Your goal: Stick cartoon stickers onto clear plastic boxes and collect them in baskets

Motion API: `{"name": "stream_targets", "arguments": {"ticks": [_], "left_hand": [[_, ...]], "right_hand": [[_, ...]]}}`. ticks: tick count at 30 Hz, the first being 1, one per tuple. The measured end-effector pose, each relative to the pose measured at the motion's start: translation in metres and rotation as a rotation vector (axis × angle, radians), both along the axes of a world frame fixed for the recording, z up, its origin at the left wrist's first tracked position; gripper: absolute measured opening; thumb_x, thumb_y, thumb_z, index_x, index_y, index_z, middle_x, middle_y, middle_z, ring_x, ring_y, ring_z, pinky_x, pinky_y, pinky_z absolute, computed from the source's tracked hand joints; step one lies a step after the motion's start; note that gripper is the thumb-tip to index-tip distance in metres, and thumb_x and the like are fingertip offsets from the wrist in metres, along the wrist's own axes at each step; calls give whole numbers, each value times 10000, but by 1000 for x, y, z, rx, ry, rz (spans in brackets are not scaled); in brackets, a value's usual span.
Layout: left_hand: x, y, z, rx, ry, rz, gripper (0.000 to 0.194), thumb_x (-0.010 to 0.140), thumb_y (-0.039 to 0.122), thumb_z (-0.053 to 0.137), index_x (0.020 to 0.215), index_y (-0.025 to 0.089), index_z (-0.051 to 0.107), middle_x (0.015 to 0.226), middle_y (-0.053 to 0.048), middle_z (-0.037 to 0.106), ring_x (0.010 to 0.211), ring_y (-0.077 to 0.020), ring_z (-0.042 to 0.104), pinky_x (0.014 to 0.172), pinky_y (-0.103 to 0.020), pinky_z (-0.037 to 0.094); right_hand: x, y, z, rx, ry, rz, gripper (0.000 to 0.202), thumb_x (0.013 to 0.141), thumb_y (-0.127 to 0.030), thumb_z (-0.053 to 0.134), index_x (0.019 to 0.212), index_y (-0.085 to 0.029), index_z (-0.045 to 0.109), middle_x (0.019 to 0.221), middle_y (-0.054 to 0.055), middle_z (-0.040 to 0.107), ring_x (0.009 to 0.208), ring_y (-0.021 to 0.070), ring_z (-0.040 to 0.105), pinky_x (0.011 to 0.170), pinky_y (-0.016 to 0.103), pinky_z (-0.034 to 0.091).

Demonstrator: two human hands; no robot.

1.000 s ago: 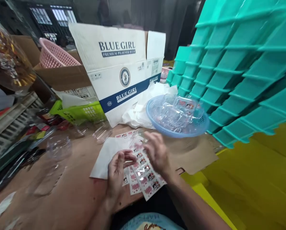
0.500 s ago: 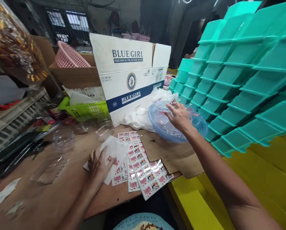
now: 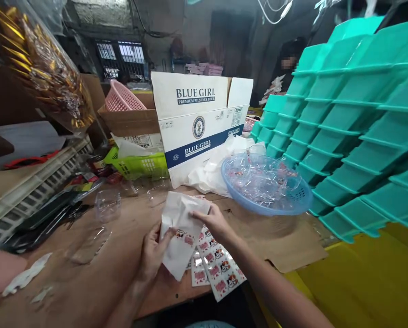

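A white backing sheet (image 3: 181, 212) with a few cat stickers near its lower part is held up between both hands. My left hand (image 3: 154, 248) grips its left edge, thumb on the front. My right hand (image 3: 216, 223) pinches its upper right edge. Beneath and to the right, several printed sticker sheets (image 3: 221, 269) lie fanned at the table's front edge, partly hidden by my right arm. A blue round basket (image 3: 267, 207) full of clear plastic containers (image 3: 262, 180) stands at the right on flattened cardboard (image 3: 279, 241).
Stacked teal bins (image 3: 354, 123) rise at the right. A white Blue Girl carton (image 3: 199, 127) stands behind, beside a green basket (image 3: 140, 166). Clear plastic pieces (image 3: 108, 205) and a dark tool (image 3: 76, 214) lie at the left. A person stands in the back.
My right hand has moved left from above the blue basket to the backing sheet. The sheet is now raised between both hands. The camera view has shifted.
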State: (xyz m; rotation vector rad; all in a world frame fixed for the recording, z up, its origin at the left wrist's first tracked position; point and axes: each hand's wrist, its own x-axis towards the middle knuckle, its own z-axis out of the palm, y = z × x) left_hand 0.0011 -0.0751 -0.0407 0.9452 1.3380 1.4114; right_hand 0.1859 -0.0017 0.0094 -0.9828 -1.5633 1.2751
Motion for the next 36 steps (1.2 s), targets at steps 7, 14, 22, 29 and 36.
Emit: {"name": "stream_targets", "arguments": {"ticks": [7, 14, 22, 29, 36], "left_hand": [[-26, 19, 56, 157, 247, -124, 706, 559, 263, 894, 1214, 190, 641, 1200, -98, 686, 1223, -265, 572, 1057, -366, 425], [-3, 9, 45, -147, -365, -400, 386, 648, 261, 862, 984, 129, 727, 988, -124, 756, 766, -179, 710, 699, -251, 547], [34, -4, 25, -131, -520, 48, 472, 560, 221, 896, 990, 116, 732, 960, -92, 770, 796, -207, 707, 794, -325, 561], [39, 0, 18, -22, -428, 21, 287, 578, 216, 883, 829, 138, 767, 838, -48, 775, 746, -174, 702, 741, -275, 558], [43, -5, 14, -28, -422, -52, 303, 621, 193, 856, 908, 157, 767, 905, -52, 779, 771, -171, 706, 760, -276, 562]], "right_hand": [[18, 5, 21, -151, -42, 225, 352, 651, -442, 843, 671, -136, 671, 642, 20, 672, 552, 122, 577, 522, 238, 458], [17, 19, 21, -122, -25, 89, 378, 695, -514, 791, 732, -164, 653, 656, 16, 651, 545, 121, 544, 503, 254, 445], [12, -10, 7, 690, -394, -246, 121, 912, -312, 628, 971, -226, 691, 975, 88, 687, 978, 261, 587, 894, 441, 473], [-8, -41, -28, 542, -283, -218, 160, 874, -316, 693, 962, -197, 753, 922, 107, 720, 873, 244, 663, 788, 385, 542], [0, -36, -27, 45, 54, -114, 221, 846, -373, 697, 745, -191, 771, 792, 64, 730, 738, 203, 661, 693, 327, 524]]}}
